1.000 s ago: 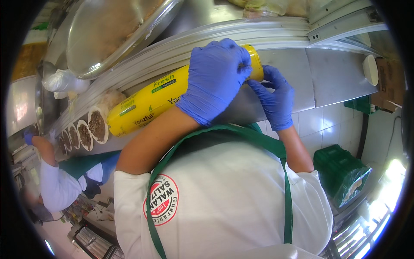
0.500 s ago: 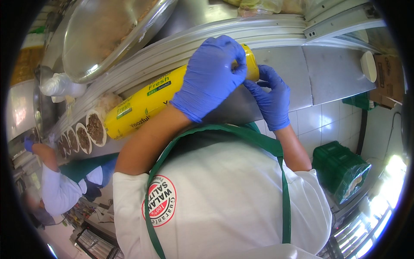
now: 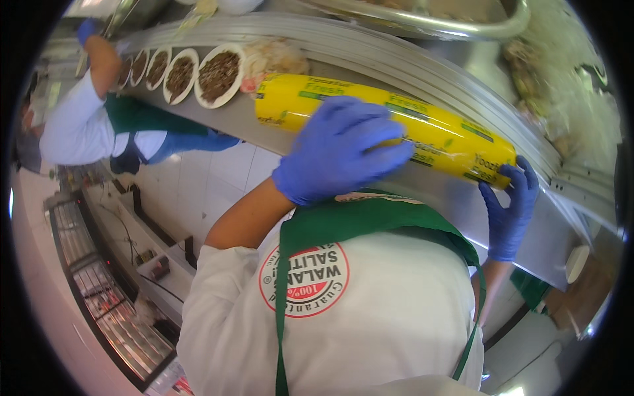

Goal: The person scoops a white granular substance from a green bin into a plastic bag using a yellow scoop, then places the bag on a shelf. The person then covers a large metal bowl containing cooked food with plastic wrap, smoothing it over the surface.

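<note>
A long yellow roll of plastic wrap [image 3: 429,122] with green print lies across the metal counter in front of me, angled down to the right. My left hand [image 3: 347,152], in a blue glove, is bent over the near side of the roll's middle, with its fingers curled against the yellow surface. At the roll's right end, my gloved right hand [image 3: 514,210] grips the edge between thumb and fingers. Beyond the roll's left end stand several white oval dishes [image 3: 220,76] of brown chopped food, in a row.
Pale, crumpled food or plastic [image 3: 274,58] sits by the roll's left end. A large metal tray [image 3: 422,23] is behind the counter ledge, with clear plastic bags [image 3: 568,99] to its right. At left, another person [image 3: 79,129] in a green apron reaches toward the counter.
My left hand has moved from the roll's right end to its middle. My right hand stays at the right end. The view has turned, showing more of the dishes and the other person.
</note>
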The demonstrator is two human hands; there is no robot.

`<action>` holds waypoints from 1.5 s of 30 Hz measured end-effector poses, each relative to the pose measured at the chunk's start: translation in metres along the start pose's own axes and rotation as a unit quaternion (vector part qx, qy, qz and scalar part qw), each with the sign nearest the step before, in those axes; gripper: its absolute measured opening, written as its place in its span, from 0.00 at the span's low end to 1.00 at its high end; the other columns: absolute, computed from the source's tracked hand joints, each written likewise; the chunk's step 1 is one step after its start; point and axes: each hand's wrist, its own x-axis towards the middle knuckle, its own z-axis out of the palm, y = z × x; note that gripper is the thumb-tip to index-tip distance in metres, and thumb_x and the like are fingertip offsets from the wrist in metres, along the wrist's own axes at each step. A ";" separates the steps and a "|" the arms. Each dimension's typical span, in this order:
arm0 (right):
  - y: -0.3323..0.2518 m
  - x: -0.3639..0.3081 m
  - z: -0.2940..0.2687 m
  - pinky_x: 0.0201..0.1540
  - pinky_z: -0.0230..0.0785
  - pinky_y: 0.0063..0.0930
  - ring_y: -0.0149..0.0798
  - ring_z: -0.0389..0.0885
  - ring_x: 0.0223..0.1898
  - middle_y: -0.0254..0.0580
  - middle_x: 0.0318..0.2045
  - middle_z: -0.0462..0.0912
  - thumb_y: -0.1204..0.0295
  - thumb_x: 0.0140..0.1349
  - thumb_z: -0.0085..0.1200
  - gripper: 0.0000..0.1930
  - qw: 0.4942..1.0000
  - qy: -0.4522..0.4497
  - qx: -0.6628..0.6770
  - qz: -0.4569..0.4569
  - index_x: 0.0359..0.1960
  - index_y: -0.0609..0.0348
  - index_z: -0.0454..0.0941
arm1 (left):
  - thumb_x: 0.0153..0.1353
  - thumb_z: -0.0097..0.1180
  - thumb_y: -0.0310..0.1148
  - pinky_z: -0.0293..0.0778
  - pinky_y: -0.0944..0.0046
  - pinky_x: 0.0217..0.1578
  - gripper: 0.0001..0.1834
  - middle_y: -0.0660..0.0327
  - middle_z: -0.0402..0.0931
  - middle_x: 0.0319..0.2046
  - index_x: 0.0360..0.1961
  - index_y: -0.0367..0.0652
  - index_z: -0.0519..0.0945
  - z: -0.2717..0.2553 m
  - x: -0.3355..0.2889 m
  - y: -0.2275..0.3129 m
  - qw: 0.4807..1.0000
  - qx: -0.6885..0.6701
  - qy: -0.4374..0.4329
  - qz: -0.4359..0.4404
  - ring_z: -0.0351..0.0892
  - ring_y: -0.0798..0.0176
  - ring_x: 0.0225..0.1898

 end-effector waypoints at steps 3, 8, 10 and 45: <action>0.002 0.006 0.001 0.51 0.77 0.30 0.43 0.77 0.56 0.47 0.59 0.70 0.81 0.47 0.71 0.27 1.000 -0.006 0.021 -0.009 0.51 0.55 0.77 | 0.48 0.70 0.27 0.74 0.59 0.47 0.19 0.64 0.76 0.44 0.43 0.55 0.84 -0.045 -0.045 -0.025 0.989 0.097 0.050 -0.099 0.77 0.59 0.45; 0.004 0.012 -0.003 0.52 0.76 0.28 0.38 0.77 0.55 0.43 0.57 0.71 0.83 0.49 0.69 0.25 0.997 -0.045 0.048 0.031 0.50 0.56 0.76 | 0.46 0.72 0.25 0.75 0.63 0.48 0.23 0.62 0.77 0.44 0.46 0.50 0.85 -0.075 -0.100 -0.061 0.951 0.147 0.070 -0.263 0.77 0.58 0.46; 0.006 0.012 -0.004 0.53 0.76 0.27 0.37 0.77 0.55 0.42 0.57 0.71 0.84 0.49 0.69 0.26 0.997 -0.048 0.052 0.036 0.51 0.56 0.75 | 0.47 0.73 0.32 0.73 0.61 0.52 0.24 0.63 0.77 0.46 0.49 0.53 0.85 -0.079 -0.099 -0.054 0.947 0.117 0.040 -0.297 0.76 0.58 0.49; 0.005 0.008 -0.002 0.52 0.76 0.29 0.35 0.81 0.49 0.43 0.58 0.73 0.86 0.54 0.65 0.27 0.988 -0.021 0.126 0.088 0.56 0.55 0.73 | 0.54 0.67 0.32 0.70 0.58 0.46 0.10 0.71 0.80 0.39 0.36 0.50 0.79 -0.017 -0.090 -0.074 0.934 0.219 0.159 -0.235 0.79 0.63 0.41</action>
